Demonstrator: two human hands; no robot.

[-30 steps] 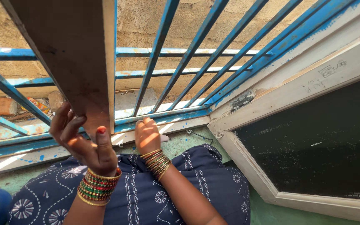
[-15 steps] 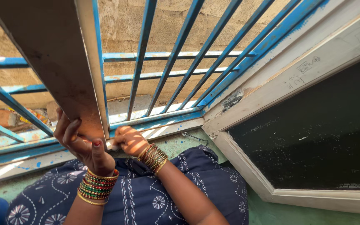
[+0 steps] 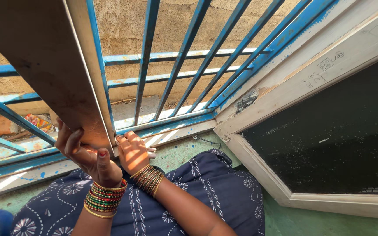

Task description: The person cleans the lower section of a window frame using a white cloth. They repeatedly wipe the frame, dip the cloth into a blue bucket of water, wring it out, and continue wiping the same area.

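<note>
Head view shows the blue window grille (image 3: 189,57) far ahead and an open shutter (image 3: 329,131) right. Your left hand (image 3: 84,153) clamps the wooden shutter frame (image 3: 53,78), steadying it. Your right hand (image 3: 132,150) closes on its lower corner.

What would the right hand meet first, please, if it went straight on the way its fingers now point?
Most likely the lower edge of the brown shutter: the right hand points up and left at it, and looks to be touching it already. Beyond stand the blue window bars.
</note>
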